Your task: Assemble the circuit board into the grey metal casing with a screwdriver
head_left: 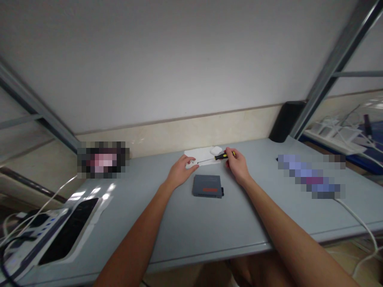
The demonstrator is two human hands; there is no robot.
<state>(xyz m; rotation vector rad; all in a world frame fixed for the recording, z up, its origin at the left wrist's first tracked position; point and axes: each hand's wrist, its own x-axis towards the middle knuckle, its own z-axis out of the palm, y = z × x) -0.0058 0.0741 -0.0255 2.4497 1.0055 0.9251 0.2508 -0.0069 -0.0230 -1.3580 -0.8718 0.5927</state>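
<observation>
My right hand (pixel 237 164) grips a screwdriver (pixel 220 156) by its black and yellow handle. Its thin metal shaft points left, low over a white sheet (pixel 206 152) at the back of the table. My left hand (pixel 178 172) rests at the sheet's left end, thumb and fingers curved apart around the screwdriver's tip. Tiny dark specks, perhaps screws, lie between those fingers, too small to make out. A rounded white piece (pixel 216 150) sits on the sheet behind the screwdriver. In front of both hands lies a flat dark grey box (pixel 207 185) with a red-orange label.
At the left are a black-screened tablet or phone (pixel 70 227) and a power strip (pixel 42 235) with cables. A black cylinder (pixel 285 121) stands at the back right. Blurred-out objects lie at both sides. A white cable (pixel 356 217) crosses the right edge.
</observation>
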